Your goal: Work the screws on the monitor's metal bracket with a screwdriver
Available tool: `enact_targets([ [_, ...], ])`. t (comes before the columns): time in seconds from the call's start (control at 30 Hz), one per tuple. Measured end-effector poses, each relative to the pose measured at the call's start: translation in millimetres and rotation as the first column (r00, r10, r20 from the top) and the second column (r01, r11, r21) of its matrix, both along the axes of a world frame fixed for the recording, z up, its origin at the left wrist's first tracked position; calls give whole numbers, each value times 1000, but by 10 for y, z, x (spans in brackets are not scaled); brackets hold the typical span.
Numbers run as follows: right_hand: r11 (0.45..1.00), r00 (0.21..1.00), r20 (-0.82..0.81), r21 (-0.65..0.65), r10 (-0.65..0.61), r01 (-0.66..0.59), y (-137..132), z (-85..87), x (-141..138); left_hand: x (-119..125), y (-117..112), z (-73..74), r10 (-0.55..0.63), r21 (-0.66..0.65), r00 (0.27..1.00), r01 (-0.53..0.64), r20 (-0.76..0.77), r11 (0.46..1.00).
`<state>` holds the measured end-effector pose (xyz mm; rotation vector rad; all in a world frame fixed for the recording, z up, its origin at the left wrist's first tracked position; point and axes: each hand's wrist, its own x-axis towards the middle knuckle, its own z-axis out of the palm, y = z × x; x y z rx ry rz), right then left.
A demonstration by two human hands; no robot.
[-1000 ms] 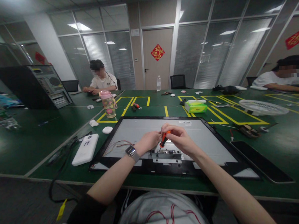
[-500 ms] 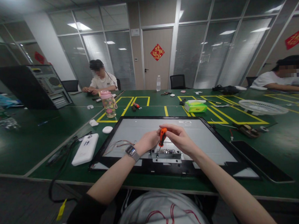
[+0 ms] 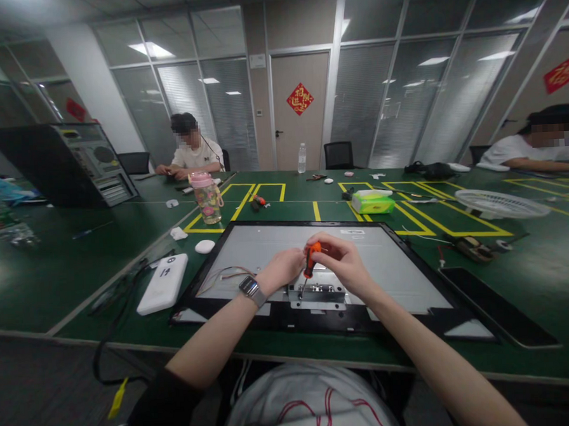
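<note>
In the head view, my right hand has its fingers wrapped around the orange-and-black handle of a screwdriver. The thin shaft slants down to the left, its tip at the left end of a metal bracket. That bracket lies near the front edge of a flat display panel with a grey back and black frame. My left hand, wearing a watch on the wrist, is closed just left of the handle. Its fingertips are partly hidden, so what they hold does not show. Thin wires lie on the panel's left side.
Left of the panel are a white power bank, a white round case and a pink-lidded bottle. A dark phone-shaped slab lies at right. Behind are a green-yellow pack and a computer case. Two people sit across the table.
My right hand and the screwdriver handle have shifted slightly to the right, so the screwdriver leans a little more. Its tip stays at the bracket's left end. My left hand has barely moved.
</note>
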<state>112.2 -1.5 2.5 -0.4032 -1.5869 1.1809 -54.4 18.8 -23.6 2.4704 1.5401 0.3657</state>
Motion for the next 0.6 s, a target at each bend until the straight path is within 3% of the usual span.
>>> enact_targets([
  [0.13, 984, 987, -36, 74, -159, 161, -27, -18, -38, 4, -5, 6, 12, 40, 998, -9, -68, 999],
  [0.3, 926, 951, -30, 223, -307, 306, -49, -84, -62, 4, -14, 6, -4, 51, 997, 8, -71, 999],
  [0.43, 914, 961, 72, 338, -265, 227, -53, -64, -9, 23, -50, 72, -7, 10, 998, 7, -68, 1000],
  [0.53, 940, 976, 152, 326, -155, 98, -34, -35, 29, 32, -66, 106, 12, -20, 999, -13, -38, 1000],
  [0.6, 937, 968, 169, 328, -185, 121, -11, -29, 38, 26, -55, 90, 9, -23, 1000, -10, -25, 1000],
])
